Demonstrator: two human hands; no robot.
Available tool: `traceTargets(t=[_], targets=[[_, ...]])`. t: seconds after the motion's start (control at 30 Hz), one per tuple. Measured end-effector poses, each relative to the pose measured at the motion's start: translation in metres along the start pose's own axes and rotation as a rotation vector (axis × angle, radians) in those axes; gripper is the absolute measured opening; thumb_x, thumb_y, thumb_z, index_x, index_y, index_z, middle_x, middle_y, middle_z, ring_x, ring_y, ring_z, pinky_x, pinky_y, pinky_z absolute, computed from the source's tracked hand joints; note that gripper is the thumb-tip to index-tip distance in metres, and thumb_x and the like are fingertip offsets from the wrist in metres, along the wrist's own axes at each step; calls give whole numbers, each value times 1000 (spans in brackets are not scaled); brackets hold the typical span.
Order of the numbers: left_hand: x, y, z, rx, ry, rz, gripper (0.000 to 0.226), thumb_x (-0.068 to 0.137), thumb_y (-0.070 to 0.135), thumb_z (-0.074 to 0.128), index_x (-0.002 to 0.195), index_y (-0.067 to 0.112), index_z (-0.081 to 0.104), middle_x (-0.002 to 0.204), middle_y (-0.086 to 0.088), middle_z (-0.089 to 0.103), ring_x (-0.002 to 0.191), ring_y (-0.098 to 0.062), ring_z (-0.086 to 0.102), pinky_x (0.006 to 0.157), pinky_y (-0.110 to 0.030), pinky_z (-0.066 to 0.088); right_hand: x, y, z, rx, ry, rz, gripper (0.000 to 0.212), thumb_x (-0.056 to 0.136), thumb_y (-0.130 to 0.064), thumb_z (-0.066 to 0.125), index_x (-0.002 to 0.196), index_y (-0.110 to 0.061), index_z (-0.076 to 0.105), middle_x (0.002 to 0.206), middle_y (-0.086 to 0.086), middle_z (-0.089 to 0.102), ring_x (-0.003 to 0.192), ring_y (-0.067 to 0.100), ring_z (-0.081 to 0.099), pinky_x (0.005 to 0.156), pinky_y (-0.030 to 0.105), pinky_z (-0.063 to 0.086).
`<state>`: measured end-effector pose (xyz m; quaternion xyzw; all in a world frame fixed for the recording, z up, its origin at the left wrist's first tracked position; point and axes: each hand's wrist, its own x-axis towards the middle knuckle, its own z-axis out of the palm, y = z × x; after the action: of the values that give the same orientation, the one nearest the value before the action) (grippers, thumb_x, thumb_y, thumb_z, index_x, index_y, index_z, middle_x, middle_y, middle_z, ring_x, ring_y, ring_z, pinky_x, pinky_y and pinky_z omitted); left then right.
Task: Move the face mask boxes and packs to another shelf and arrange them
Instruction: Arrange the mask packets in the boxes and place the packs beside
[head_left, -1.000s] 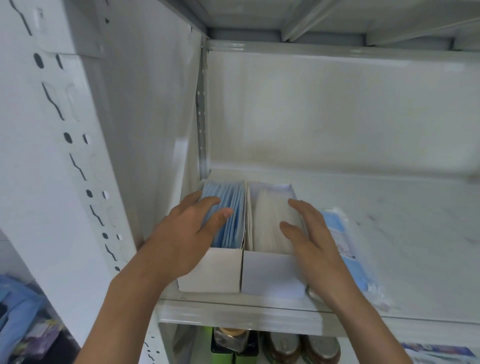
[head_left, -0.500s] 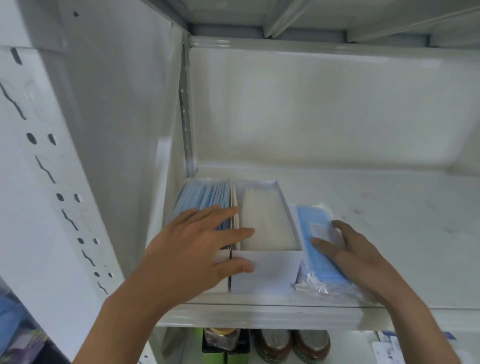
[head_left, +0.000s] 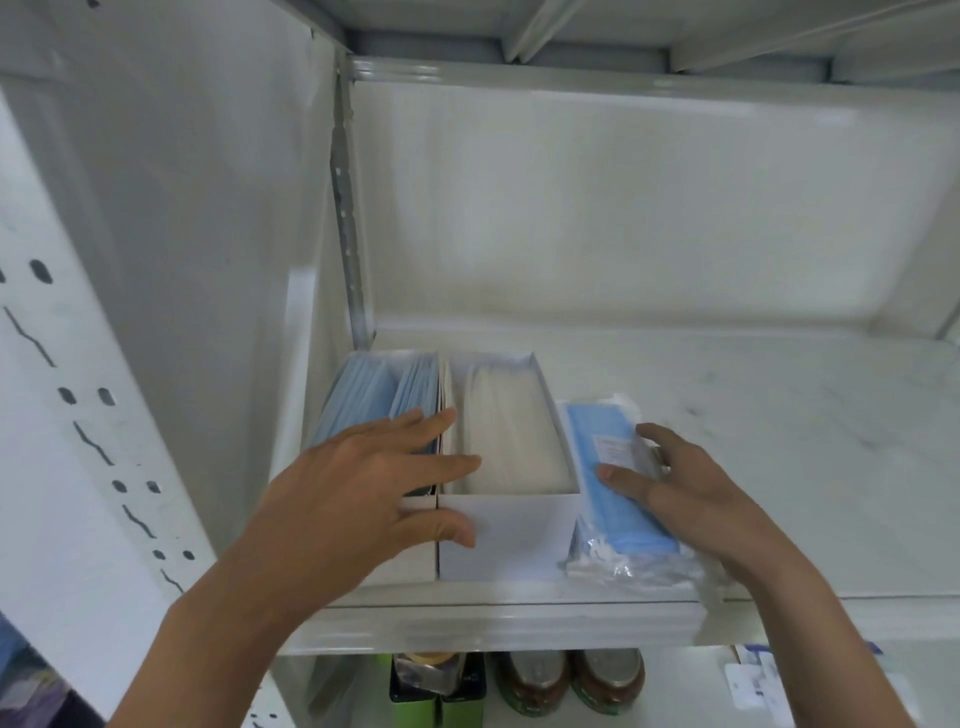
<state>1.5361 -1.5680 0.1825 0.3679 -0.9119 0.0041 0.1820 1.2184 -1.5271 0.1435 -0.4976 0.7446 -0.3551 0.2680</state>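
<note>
Together at the shelf's (head_left: 779, 467) front left corner stand two open white boxes, side by side and touching. One, the blue-mask box (head_left: 374, 405), sits against the left wall and is packed with pale blue masks on edge. Beside it, the white-mask box (head_left: 511, 530) holds a stack of white masks, with its plain front panel near the shelf's front edge. Just to its right lies a clear plastic mask pack (head_left: 618, 499) of blue masks, flat on the shelf, touching or nearly touching the box, its near end reaching the front edge.

Over the boxes, the left hand (head_left: 363, 499) is spread with fingers straight and apart: fingertips lie over the tops of both boxes, and the thumb lies across the front panel of the white-mask box. It grips nothing. On the pack rests the right hand (head_left: 691, 493), fingers lightly bent and apart; whether they pinch the pack's far side cannot be told.

Below the shelf, on a lower level, dark jars (head_left: 571, 680) and a green container (head_left: 436, 691) show.
</note>
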Motion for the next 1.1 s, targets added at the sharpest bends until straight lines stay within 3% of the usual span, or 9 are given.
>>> traceTargets(t=[0.07,0.27,0.43,0.6,0.73,0.93,1.1], targets=[[0,0,0,-29,1,-2,80,68,94,24,133,57,55,158,22,34,146,-1,34,109,-34,44,-3,-2,9,-71,-2,-24,79,87,-64,64,152,-33,33,130,-8,47,109,14,53,77,24,43],[1,-1,0,-61,-28,1,76,68,91,33,135,60,50,160,26,27,148,2,26,114,-33,39,-5,-4,24,-135,-14,-8,71,97,-61,48,158,-34,23,149,1,38,141,24,35,106,39,32],[-2,-1,0,-34,7,3,79,72,95,26,136,57,52,160,25,32,146,0,32,114,-33,40,0,-2,20,-56,-2,-22,83,93,-65,51,159,-42,6,144,-6,37,139,23,39,103,40,36],[-7,-1,0,-17,31,19,61,88,78,31,139,52,53,159,22,37,145,-1,36,112,-28,37,3,-2,25,-182,-2,-38,74,94,-67,45,156,-31,26,136,0,51,128,25,46,107,47,41],[-5,-4,-3,-73,-31,18,62,86,79,29,139,55,51,160,25,29,148,2,26,114,-22,26,2,-3,25,-194,0,-25,73,96,-65,42,158,-31,24,144,1,48,135,26,40,110,46,36],[-1,-8,-9,-179,-92,35,64,79,83,38,125,48,66,159,22,33,149,2,27,118,-35,37,0,-6,26,-238,-4,-35,71,98,-62,40,159,-29,23,147,3,45,139,26,34,105,41,31],[1,-7,-11,-147,-84,92,55,85,76,38,108,41,74,158,13,40,147,-2,33,115,-36,41,-1,-6,26,-221,-9,-33,72,98,-62,39,159,-28,23,152,3,43,141,27,35,112,44,32]])
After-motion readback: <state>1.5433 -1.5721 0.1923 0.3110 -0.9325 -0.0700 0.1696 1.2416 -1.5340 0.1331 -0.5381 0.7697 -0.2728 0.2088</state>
